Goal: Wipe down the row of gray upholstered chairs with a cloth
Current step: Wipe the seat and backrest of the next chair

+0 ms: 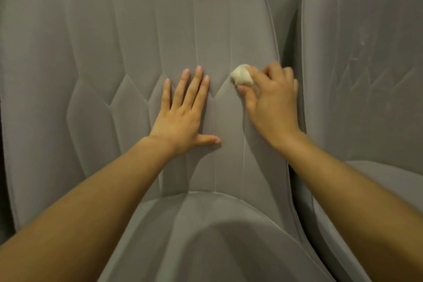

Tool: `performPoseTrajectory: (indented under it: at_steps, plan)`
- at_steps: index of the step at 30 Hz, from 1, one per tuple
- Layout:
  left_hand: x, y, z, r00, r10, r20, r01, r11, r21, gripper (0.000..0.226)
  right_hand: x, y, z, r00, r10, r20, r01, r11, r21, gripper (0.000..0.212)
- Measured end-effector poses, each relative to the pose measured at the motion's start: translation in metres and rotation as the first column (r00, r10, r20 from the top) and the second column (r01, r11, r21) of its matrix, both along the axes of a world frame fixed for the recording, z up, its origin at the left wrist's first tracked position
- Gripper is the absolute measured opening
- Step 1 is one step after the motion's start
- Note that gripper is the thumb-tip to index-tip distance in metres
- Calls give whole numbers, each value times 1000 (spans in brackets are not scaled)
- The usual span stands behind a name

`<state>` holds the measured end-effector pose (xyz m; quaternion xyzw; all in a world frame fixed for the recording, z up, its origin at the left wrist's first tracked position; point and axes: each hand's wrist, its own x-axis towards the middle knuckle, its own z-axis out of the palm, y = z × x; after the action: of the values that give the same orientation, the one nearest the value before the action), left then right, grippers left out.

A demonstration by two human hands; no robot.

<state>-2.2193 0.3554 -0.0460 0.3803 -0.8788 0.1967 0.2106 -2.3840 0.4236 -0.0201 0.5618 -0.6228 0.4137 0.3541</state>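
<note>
Left hand flat, fingers straight, on gray upholstered chair backrest, right hand gripping balled cream cloth, mostly hidden within fingers.

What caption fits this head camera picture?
Right hand holds a balled cloth against the gray chair back; left hand rests flat.

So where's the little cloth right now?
In the head view, the cloth is bunched in the right hand, pressed on the near chair's backrest by its right edge.
</note>
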Motion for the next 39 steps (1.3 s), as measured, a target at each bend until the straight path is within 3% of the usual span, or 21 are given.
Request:
performPoseTrajectory:
  at_steps: [6,10,12,14,18,20,23,28,36,39]
  plan:
    - [8,33,-58,998,7,58,-14,991,130,121,15,45,-100,981,-95,-171,138,955,261,19]
    - [14,56,-83,997,0,73,-14,980,198,117,22,68,-125,980,-13,-199,97,904,417,22]
    - [15,70,-90,997,-12,79,-7,974,227,113,18,80,-127,997,46,-68,-7,877,481,22]
    - [8,84,-93,998,-32,52,16,961,275,110,8,94,-124,978,98,183,-169,889,425,28]
    - [-37,125,-101,988,-110,-108,138,947,292,105,-26,121,-106,829,125,546,-286,933,220,27]
    - [-68,154,-105,961,-185,-205,238,931,277,103,-53,135,-96,765,96,637,-257,952,166,22]
    - [-116,200,-112,946,-262,-193,322,836,443,101,-105,164,-90,794,-74,604,-113,957,266,24]
    - [-182,239,-126,959,-256,-124,266,653,709,110,-181,199,-105,697,-354,624,19,879,477,25]
    - [-210,230,-134,964,-205,170,0,637,771,123,-241,204,-139,665,-519,536,-2,717,697,37]
    - [-214,229,-128,948,-204,244,-74,604,793,125,-232,202,-147,728,-514,453,-22,643,765,46]
